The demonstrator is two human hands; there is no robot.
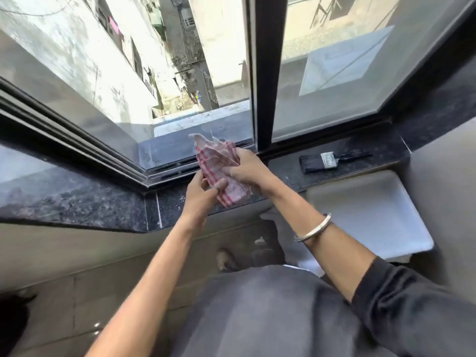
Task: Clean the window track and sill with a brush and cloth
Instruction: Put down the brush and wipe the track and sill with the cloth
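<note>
A red-and-white checked cloth (219, 166) is bunched up above the dark granite sill (77, 199), just in front of the window track (177, 167). My left hand (199, 193) pinches its lower end. My right hand (247, 164) grips its upper part, close to the black vertical window frame (266, 73). A flat black brush (319, 162) with a metal band lies on the sill to the right of my hands, untouched.
The left pane stands open onto a deep drop between buildings. A white tray-like surface (373, 210) sits below the sill at right. A metal bangle (313, 228) circles my right wrist. Beige wall and tiled floor lie below.
</note>
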